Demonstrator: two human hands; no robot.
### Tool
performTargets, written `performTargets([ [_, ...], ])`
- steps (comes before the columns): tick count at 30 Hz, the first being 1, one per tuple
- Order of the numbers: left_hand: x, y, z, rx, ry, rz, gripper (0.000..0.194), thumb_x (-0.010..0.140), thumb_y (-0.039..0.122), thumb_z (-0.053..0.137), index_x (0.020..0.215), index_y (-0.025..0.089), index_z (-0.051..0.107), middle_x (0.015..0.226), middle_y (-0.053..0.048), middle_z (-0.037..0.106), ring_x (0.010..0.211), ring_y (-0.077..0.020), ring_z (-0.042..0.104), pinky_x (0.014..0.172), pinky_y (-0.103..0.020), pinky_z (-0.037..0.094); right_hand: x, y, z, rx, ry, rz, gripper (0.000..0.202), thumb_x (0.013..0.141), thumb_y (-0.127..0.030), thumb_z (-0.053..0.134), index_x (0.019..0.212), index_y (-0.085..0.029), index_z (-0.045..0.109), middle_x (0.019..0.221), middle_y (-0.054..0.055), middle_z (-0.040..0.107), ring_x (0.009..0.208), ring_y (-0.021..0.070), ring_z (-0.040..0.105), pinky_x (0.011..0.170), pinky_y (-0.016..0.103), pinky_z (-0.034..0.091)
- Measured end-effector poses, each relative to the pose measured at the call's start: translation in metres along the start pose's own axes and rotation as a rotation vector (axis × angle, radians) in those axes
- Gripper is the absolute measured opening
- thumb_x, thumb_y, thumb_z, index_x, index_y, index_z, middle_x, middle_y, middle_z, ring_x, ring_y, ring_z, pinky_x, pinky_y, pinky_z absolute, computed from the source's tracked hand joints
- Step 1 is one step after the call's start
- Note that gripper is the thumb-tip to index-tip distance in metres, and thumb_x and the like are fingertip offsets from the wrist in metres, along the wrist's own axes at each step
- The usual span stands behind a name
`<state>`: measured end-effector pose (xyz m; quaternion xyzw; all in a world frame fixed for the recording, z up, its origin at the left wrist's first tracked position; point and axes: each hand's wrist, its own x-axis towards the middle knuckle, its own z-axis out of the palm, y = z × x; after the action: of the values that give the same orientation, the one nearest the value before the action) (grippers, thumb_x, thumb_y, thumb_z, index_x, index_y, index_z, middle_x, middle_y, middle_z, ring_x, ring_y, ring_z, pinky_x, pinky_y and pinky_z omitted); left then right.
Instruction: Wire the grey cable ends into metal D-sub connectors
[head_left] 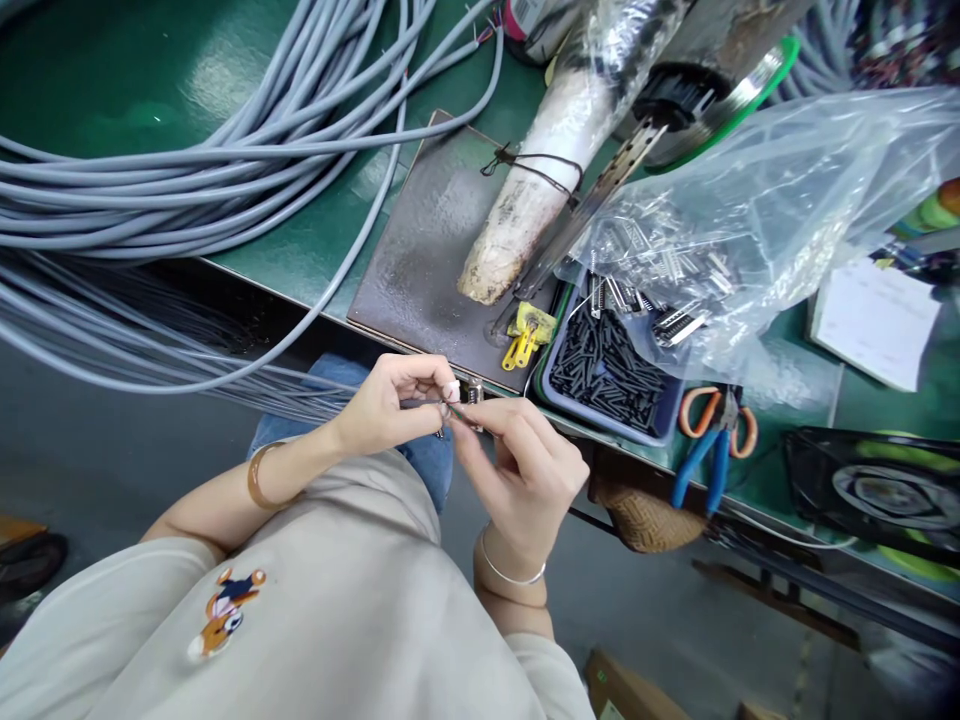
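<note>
My left hand (397,400) and my right hand (521,450) meet in front of my body at the bench edge, both pinched closed. Between the fingertips runs a thin dark wire (454,410), gripped from either side; its end is too small to make out. Something white covers a left fingertip. Just behind the fingers, a small metal connector (475,390) sits by the edge of a dark board (397,270). Grey cables (300,375) lead in from the left toward my left hand, partly hidden by it.
A big coil of grey cable (247,160) covers the bench's left. A wrapped white holder (525,190) leans over the board near yellow clips (525,345). Rightward are a bin (551,390) of black tubes, a plastic bag (795,220) with connectors, pliers (712,440) and a fan (885,490).
</note>
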<state>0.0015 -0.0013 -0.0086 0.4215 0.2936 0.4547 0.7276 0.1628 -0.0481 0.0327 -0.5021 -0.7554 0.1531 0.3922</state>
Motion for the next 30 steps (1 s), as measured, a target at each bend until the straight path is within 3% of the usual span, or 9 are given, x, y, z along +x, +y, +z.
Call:
performTargets([
  [6,0.001,0.008,0.011,-0.048,0.032,-0.183,0.024,0.068,0.022,0.082,0.074,0.015,0.060,0.062,0.004,0.057,0.053,-0.0054,0.051,0.053,-0.017,0.044,0.002,0.010,0.001,0.052,-0.010,0.272,0.020,0.099,-0.028,0.061,0.082,-0.020,0.065,0.064,-0.006,0.057,0.049,0.0060,0.044,0.049,0.021,0.037],
  [10,0.003,0.011,0.012,-0.068,0.091,-0.184,0.028,0.068,0.024,0.083,0.070,0.015,0.057,0.057,0.008,0.049,0.048,-0.0018,0.036,0.045,-0.016,0.032,0.002,0.021,0.000,0.064,0.174,0.370,0.028,0.102,-0.033,0.057,0.078,-0.019,0.061,0.063,-0.005,0.057,0.051,0.0065,0.048,0.050,0.021,0.037],
  [13,0.003,0.012,0.010,-0.076,0.099,-0.195,0.028,0.068,0.023,0.083,0.068,0.015,0.056,0.056,0.008,0.048,0.047,-0.0014,0.034,0.044,-0.016,0.028,0.002,0.022,-0.004,0.021,0.219,0.265,0.016,0.099,-0.030,0.063,0.088,-0.021,0.070,0.065,-0.005,0.062,0.050,0.0075,0.048,0.049,0.023,0.036],
  [16,0.002,0.013,0.010,-0.086,0.089,-0.219,0.026,0.067,0.022,0.082,0.069,0.015,0.057,0.055,0.007,0.050,0.046,-0.0018,0.036,0.043,-0.016,0.027,0.002,0.018,-0.006,-0.028,0.045,0.078,0.015,0.094,-0.025,0.070,0.108,-0.025,0.074,0.069,-0.006,0.066,0.049,0.0068,0.046,0.048,0.023,0.036],
  [20,0.002,0.013,0.012,-0.110,0.076,-0.239,0.026,0.068,0.022,0.082,0.070,0.015,0.057,0.055,0.006,0.054,0.046,-0.0027,0.042,0.043,-0.015,0.030,0.000,0.017,-0.003,-0.128,-0.048,-0.003,0.004,0.094,-0.023,0.070,0.096,-0.023,0.074,0.072,-0.003,0.070,0.051,0.0063,0.052,0.053,0.022,0.041],
  [22,0.002,0.012,0.011,-0.117,0.078,-0.238,0.027,0.070,0.022,0.083,0.073,0.015,0.058,0.058,0.004,0.061,0.046,-0.0032,0.045,0.043,-0.016,0.032,-0.001,0.020,-0.002,-0.148,0.078,0.066,0.007,0.095,-0.023,0.068,0.089,-0.022,0.072,0.072,-0.003,0.070,0.052,0.0069,0.054,0.052,0.023,0.041],
  [25,0.004,0.010,0.006,-0.188,0.075,-0.232,0.030,0.072,0.026,0.086,0.079,0.015,0.058,0.065,0.000,0.069,0.046,-0.0044,0.050,0.043,-0.016,0.034,0.002,0.025,-0.003,-0.085,0.455,0.161,0.009,0.093,-0.027,0.069,0.086,-0.022,0.072,0.065,-0.004,0.063,0.048,0.0078,0.052,0.044,0.023,0.036],
  [27,0.005,0.009,0.001,-0.299,0.056,-0.252,0.032,0.072,0.028,0.086,0.080,0.016,0.057,0.066,0.000,0.069,0.044,-0.0051,0.050,0.042,-0.017,0.032,0.007,0.027,-0.005,0.066,0.686,0.084,0.010,0.091,-0.029,0.068,0.085,-0.022,0.072,0.057,-0.006,0.051,0.040,0.0064,0.040,0.037,0.023,0.028],
  [30,0.007,0.008,-0.005,-0.448,0.025,-0.303,0.031,0.074,0.029,0.084,0.080,0.016,0.057,0.066,0.000,0.067,0.042,-0.0046,0.047,0.041,-0.018,0.029,0.013,0.024,-0.006,0.262,0.815,-0.053,0.009,0.088,-0.024,0.068,0.096,-0.022,0.072,0.054,-0.009,0.040,0.035,0.0045,0.032,0.034,0.021,0.024],
])
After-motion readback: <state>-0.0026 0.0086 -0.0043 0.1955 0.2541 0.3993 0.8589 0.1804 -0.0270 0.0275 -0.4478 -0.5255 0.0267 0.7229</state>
